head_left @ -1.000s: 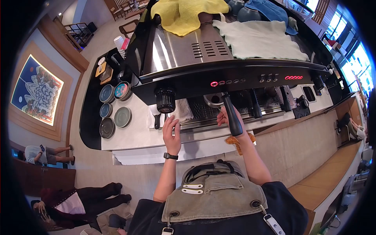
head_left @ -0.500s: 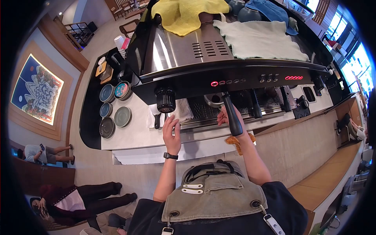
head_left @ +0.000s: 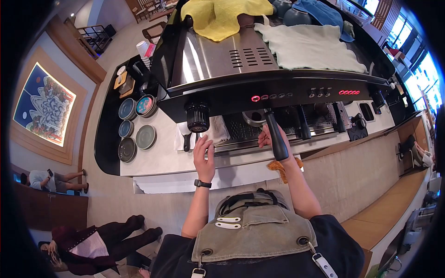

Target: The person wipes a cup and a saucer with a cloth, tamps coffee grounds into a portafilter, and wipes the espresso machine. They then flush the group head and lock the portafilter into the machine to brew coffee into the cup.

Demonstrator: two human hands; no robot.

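Observation:
My left hand (head_left: pixel 203 155), with a dark watch on its wrist, is raised at the counter's front edge below the black knob (head_left: pixel 198 116) of the espresso machine (head_left: pixel 222 51). Its fingers point up, slightly apart, and hold nothing visible. Behind a black portafilter handle (head_left: pixel 277 139) is my right hand (head_left: pixel 266 137), partly hidden, its fingers bent near the drip tray. Whether it holds anything cannot be made out. A metal cup (head_left: pixel 254 118) sits under the machine, left of that handle. More black handles (head_left: pixel 303 124) hang to the right.
Stacked plates (head_left: pixel 146 137) and paper cups (head_left: pixel 143 48) stand on the left of the counter (head_left: pixel 162 162). Yellow (head_left: pixel 218 18) and pale (head_left: pixel 310 46) cloths lie on the machine. An orange cloth (head_left: pixel 279 171) hangs near my right wrist. Two people (head_left: pixel 88 245) (head_left: pixel 51 180) are at lower left.
Both my hands stay almost in place. The view has shifted very slightly. The person at the lower left has moved their arms and upper body a little.

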